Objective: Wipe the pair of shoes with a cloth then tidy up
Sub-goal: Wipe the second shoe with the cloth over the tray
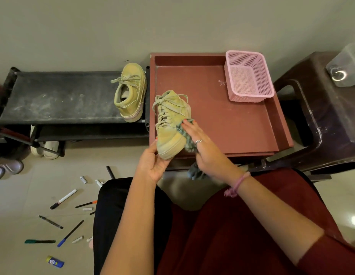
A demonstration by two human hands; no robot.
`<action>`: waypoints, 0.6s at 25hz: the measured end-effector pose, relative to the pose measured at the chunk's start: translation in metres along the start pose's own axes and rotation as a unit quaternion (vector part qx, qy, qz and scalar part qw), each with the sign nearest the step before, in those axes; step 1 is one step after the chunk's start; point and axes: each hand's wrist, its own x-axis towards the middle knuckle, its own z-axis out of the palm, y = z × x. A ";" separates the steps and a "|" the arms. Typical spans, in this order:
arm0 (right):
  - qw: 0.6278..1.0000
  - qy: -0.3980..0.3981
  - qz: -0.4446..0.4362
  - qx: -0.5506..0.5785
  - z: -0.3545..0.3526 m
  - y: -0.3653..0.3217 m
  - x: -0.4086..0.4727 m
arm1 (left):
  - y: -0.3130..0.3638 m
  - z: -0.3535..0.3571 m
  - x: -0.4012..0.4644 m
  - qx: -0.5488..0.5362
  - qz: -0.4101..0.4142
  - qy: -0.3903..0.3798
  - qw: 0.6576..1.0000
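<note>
Two shoes are seen in a pale yellow-green: the held shoe, with laces of the same faded tone, and the second shoe, whose sole is edged in pale pink. The cloth is coloured a muted grey-green. The tray is painted a dull brick red, and the basket is pink with a fine perforated mesh pattern. The rack is black, streaked with whitish dust. A pink band is worn at the right wrist, and orange polish is shown on the nails. The floor is tiled in beige, and scattered markers are coloured black, white, blue and green.
</note>
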 end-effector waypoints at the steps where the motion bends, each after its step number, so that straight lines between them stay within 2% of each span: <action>1: 0.999 -0.002 -0.022 -0.022 0.004 -0.005 -0.004 | 0.001 -0.001 0.000 0.002 0.012 0.004 1.000; 3: 0.999 0.000 -0.036 -0.037 0.004 -0.005 -0.003 | -0.003 -0.002 0.000 0.020 0.033 0.013 0.999; 6: 1.000 0.015 0.005 -0.010 0.002 0.001 0.008 | -0.006 0.003 -0.007 0.070 0.079 0.036 0.994; 9: 1.000 0.003 0.027 0.002 0.004 0.005 0.009 | -0.004 0.004 -0.025 0.171 0.140 -0.008 0.975; 11: 1.000 -0.010 0.021 0.016 0.007 0.002 0.009 | -0.005 0.005 -0.034 0.290 0.179 -0.017 0.940; 13: 0.999 -0.010 0.023 0.023 0.009 -0.002 0.009 | -0.009 0.004 -0.033 0.391 0.228 0.020 0.891; 15: 1.000 -0.007 0.011 0.007 0.012 -0.007 0.003 | -0.009 0.002 -0.028 0.433 0.266 0.055 0.860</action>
